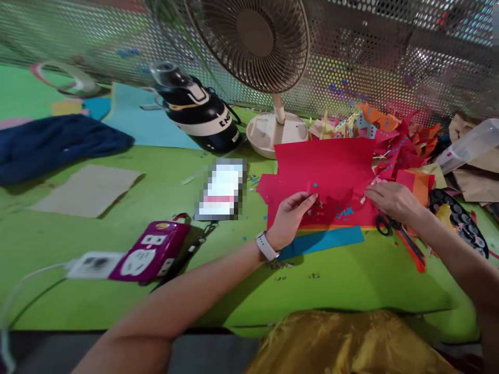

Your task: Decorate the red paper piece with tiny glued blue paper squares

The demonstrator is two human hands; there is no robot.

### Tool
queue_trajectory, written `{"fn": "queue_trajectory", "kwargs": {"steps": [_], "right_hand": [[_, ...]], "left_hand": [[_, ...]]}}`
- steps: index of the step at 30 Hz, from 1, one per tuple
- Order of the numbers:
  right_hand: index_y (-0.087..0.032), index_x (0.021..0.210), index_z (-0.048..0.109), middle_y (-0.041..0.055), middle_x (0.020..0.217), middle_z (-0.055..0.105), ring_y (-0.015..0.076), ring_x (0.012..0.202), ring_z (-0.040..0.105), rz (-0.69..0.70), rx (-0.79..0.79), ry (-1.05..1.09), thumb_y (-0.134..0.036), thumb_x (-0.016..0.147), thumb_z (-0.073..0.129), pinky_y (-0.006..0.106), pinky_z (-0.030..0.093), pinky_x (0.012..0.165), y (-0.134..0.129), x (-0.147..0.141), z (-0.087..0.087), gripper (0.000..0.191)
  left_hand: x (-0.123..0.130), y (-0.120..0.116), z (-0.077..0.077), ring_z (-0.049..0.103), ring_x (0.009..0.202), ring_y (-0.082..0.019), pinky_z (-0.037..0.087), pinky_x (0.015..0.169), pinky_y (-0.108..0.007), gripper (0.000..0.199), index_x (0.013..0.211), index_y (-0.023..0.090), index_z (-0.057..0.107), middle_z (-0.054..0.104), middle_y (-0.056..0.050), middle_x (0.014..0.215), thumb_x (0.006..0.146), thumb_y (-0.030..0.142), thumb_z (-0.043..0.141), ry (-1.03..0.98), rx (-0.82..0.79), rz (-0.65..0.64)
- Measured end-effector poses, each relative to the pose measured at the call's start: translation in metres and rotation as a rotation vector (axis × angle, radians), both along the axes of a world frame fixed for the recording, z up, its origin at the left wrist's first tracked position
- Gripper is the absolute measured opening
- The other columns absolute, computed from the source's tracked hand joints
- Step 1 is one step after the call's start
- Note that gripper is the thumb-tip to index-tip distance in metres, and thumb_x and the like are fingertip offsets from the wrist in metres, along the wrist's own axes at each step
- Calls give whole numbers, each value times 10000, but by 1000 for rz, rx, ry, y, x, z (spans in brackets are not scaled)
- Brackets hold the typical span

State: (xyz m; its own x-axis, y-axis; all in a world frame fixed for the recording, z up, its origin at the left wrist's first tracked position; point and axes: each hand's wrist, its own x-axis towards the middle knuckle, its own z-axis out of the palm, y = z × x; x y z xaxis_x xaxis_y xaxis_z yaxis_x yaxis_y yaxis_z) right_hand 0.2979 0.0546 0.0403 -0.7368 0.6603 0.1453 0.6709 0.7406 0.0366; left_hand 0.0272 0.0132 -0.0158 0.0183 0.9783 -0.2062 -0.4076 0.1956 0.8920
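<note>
My left hand [292, 213] is over the red paper [323, 156], thumb and forefinger pinched together. A tiny blue dot [315, 185] shows just above its fingertips; what they hold blends into the red. My right hand [393, 200] is closed at the paper's right edge, with a small whitish piece [363, 199] at its fingertips. Small blue bits [344, 212] lie on the red paper between both hands. A blue paper strip [327, 243] lies along the near edge. Below my right hand rest scissors [407, 241] with dark handles, partly hidden.
Behind the paper stand a fan [255, 34] and a black bottle [202, 114]. Coloured paper scraps [390, 124] pile up at the back right, near a clear plastic bottle [471, 143]. Leftward lie a phone [220, 189], a purple power strip [150, 252] and dark blue cloth [58, 145].
</note>
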Motion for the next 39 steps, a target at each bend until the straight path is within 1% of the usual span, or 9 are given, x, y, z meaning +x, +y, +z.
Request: {"fn": "queue_trajectory", "kwargs": {"steps": [3, 5, 9, 12, 19, 25, 33, 35, 39], "right_hand": [[-194, 1024, 642, 98, 1029, 704, 206, 925, 650, -77, 6, 174, -230, 914, 497, 329, 495, 804, -6, 3, 14, 186], [-220, 989, 634, 79, 967, 702, 189, 821, 661, -211, -43, 419, -285, 874, 552, 318, 517, 735, -12, 3, 22, 155], [-240, 917, 584, 56, 939, 696, 193, 721, 678, -437, -364, 895, -298, 790, 616, 344, 554, 646, -17, 1, 26, 144], [-243, 894, 539, 28, 837, 696, 199, 675, 687, -504, -530, 1046, -280, 745, 611, 367, 566, 629, -13, 1, 16, 170], [-196, 992, 575, 41, 811, 686, 179, 702, 668, -494, -675, 1022, -241, 713, 564, 339, 550, 671, -13, 2, 5, 282], [-187, 877, 624, 35, 747, 662, 153, 633, 610, -562, -453, 853, -412, 774, 643, 274, 479, 569, -15, -5, 1, 248], [-206, 823, 700, 58, 815, 730, 209, 695, 666, -539, -311, 454, -438, 840, 570, 331, 489, 648, -27, -12, -2, 267], [-202, 815, 704, 60, 816, 738, 221, 716, 678, -518, -328, 438, -415, 849, 557, 329, 493, 645, -31, -12, -3, 261], [-185, 933, 691, 66, 819, 736, 198, 713, 687, -503, -359, 608, -439, 862, 555, 292, 512, 622, -36, -12, -7, 297]], "left_hand": [[1, 0, 0, 643, 655, -116, 517, 627, -227, 273, 734, 173, 688, 714, -14, 733, 602, 368, 826, -51, -15, 8], [1, 0, 0, 647, 666, -122, 518, 618, -226, 287, 737, 170, 687, 712, -18, 732, 591, 370, 832, -54, -19, 11], [1, 0, 0, 643, 674, -121, 512, 623, -225, 275, 744, 167, 690, 710, -22, 733, 618, 379, 813, -32, -5, -2], [1, 0, -1, 638, 664, -115, 497, 612, -215, 270, 735, 166, 688, 709, -16, 726, 609, 365, 820, -26, -16, 13], [0, 0, -3, 641, 674, -122, 487, 620, -220, 241, 731, 172, 692, 709, -19, 714, 634, 363, 801, -22, -13, -2], [1, 0, -3, 622, 637, -101, 486, 613, -209, 258, 723, 172, 693, 705, -6, 711, 606, 361, 824, -23, -12, 20], [0, 0, -4, 613, 645, -99, 486, 625, -213, 250, 736, 176, 702, 712, -9, 731, 625, 369, 816, -17, 3, 4], [0, 0, -5, 612, 652, -98, 484, 633, -211, 248, 740, 176, 704, 713, -8, 738, 625, 366, 816, -17, -2, 3], [1, 0, -5, 606, 640, -103, 480, 632, -221, 263, 727, 171, 699, 706, -7, 717, 613, 377, 818, -15, -15, 9]]}}
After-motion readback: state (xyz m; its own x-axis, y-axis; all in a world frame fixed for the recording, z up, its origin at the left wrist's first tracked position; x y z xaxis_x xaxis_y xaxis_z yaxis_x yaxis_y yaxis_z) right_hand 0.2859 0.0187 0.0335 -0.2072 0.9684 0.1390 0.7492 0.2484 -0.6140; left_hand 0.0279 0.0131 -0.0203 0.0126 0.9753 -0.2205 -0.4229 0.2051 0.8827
